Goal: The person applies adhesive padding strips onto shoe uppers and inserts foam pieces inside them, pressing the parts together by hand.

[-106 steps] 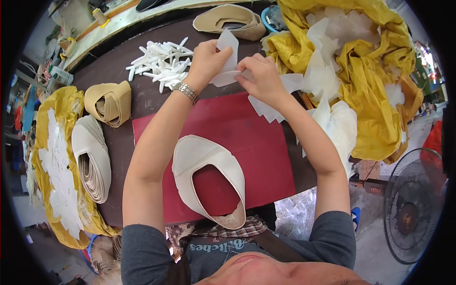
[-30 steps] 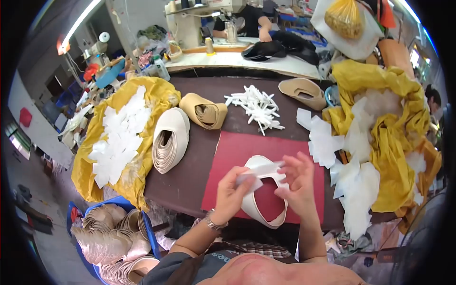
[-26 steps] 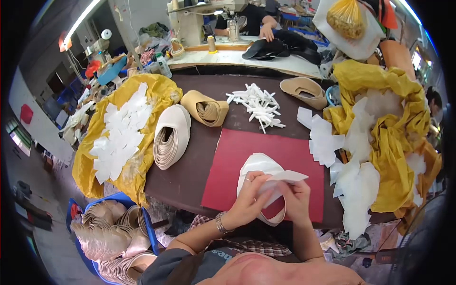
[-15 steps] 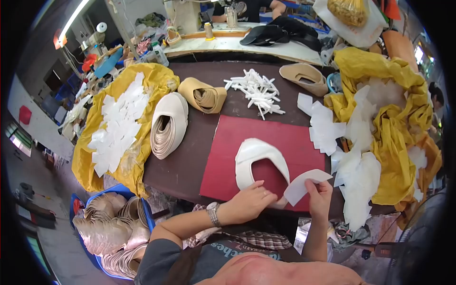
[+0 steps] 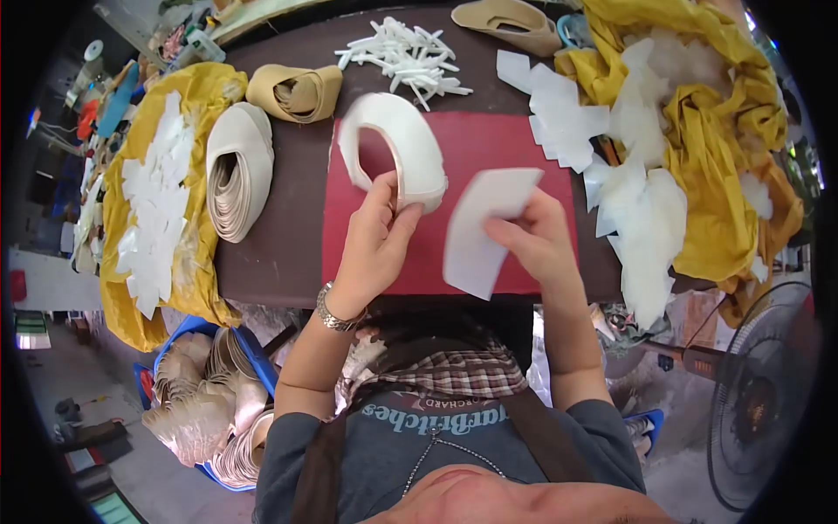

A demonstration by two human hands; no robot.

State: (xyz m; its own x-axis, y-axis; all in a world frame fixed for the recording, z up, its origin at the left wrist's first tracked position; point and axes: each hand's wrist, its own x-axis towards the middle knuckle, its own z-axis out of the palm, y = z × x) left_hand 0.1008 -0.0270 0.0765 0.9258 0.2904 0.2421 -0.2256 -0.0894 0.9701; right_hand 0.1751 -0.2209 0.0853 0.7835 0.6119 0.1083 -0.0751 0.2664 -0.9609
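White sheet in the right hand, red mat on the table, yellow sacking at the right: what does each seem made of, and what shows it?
White sheet: perhaps stiff paper or thin synthetic, matte; it shows a smooth curve, though blurred.
Red mat: possibly rubber or leatherette, dull and even, lying flat.
Yellow sacking: probably plastic, faintly glossy, with crisp creases.

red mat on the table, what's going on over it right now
Someone is handling two things over the red mat. The left hand grips a cream, loop-shaped piece by its edge, while the right hand holds a white sheet. The sheet isn't on the piece. A pile of white sticks lies just beyond the mat.
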